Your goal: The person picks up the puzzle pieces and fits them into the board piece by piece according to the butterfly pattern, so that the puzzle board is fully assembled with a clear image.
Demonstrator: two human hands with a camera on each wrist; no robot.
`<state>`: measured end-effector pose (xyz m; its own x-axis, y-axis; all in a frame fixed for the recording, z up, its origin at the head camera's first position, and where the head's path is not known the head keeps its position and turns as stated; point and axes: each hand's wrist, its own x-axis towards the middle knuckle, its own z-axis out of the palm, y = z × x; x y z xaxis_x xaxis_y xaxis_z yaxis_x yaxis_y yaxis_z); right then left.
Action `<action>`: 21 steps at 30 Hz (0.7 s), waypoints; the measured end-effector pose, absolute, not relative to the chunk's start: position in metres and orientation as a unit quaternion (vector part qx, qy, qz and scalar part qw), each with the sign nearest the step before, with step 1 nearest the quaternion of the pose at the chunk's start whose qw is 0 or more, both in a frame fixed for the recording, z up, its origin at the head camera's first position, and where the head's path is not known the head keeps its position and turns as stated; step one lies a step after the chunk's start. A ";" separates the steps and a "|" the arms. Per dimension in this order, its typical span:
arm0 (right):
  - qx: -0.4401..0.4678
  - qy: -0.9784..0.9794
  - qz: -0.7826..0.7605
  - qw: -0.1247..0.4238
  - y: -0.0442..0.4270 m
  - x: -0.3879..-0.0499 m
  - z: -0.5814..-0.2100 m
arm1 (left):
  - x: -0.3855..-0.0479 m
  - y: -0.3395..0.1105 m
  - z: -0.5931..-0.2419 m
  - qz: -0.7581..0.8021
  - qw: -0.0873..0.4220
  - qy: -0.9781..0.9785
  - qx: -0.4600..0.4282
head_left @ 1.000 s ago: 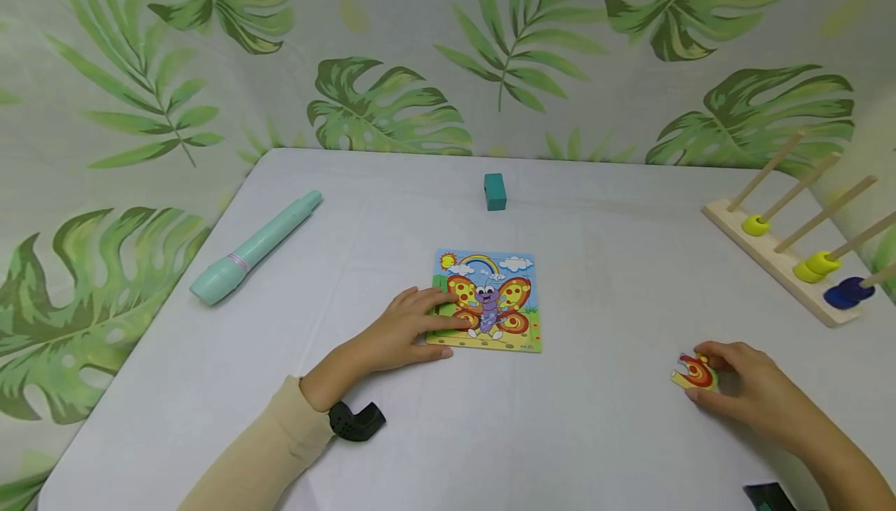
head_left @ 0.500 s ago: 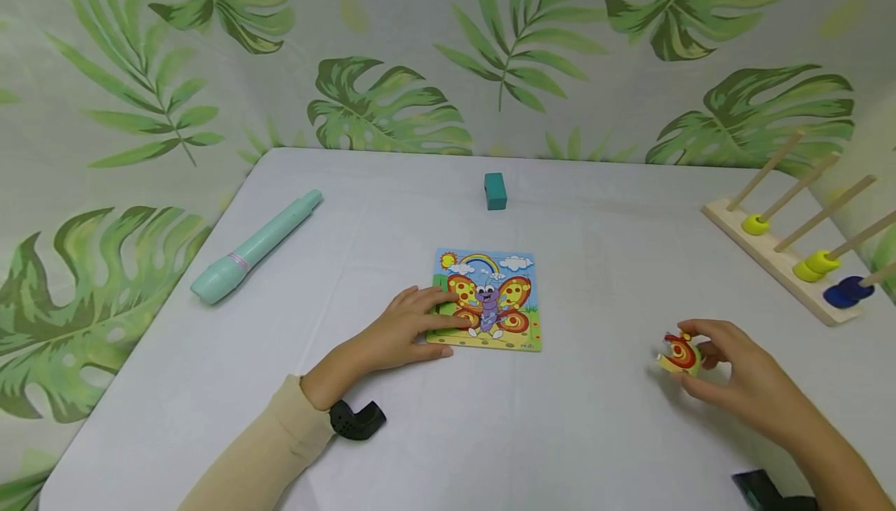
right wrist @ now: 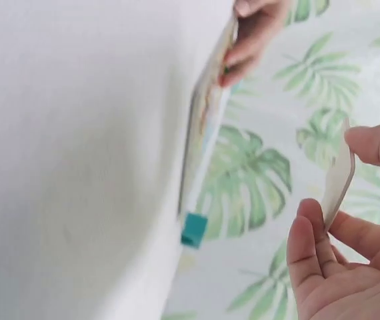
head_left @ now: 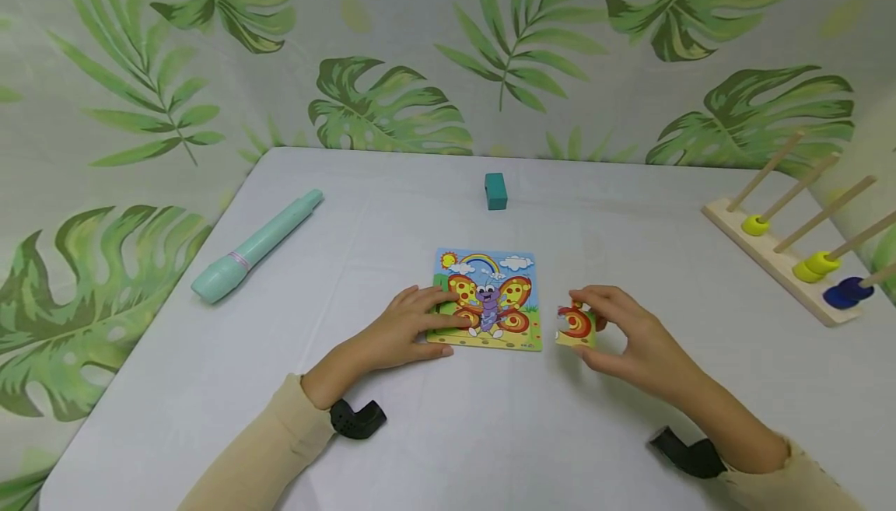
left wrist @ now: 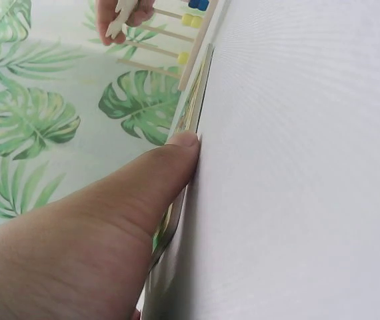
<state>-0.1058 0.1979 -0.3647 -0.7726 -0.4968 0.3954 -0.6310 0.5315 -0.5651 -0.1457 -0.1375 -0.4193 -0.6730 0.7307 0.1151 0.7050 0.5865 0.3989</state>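
A square butterfly puzzle (head_left: pixel 518 262) lies flat on the white table, roughly in the middle of the head view. Across its left side rests my left hand (head_left: pixel 402 332), fingers spread and mostly straight; in the left wrist view its thumb (left wrist: pixel 170 157) lies along the board's edge. My right hand (head_left: pixel 640 344) pinches a puzzle piece (head_left: pixel 578 327) with a red and orange swirl, just right of the board and apart from it. In the right wrist view the thin puzzle piece (right wrist: pixel 341 175) is held up off the table between thumb and fingers.
A teal block (head_left: pixel 495 192) stands behind the puzzle. A mint-green microphone-shaped toy (head_left: pixel 255 248) lies at the left. On the right is a wooden peg stand (head_left: pixel 777 258) with yellow and blue beads. Leaf-patterned cloth (head_left: pixel 392 106) hangs behind the table.
My right hand has carried the puzzle piece leftward and up in the head view, from the right side to beside the board. The left hand has stayed in place on the puzzle.
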 end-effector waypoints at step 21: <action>0.307 -0.887 0.342 -0.034 0.147 -0.141 -0.405 | -0.144 -0.135 -0.418 0.202 0.000 0.892 0.405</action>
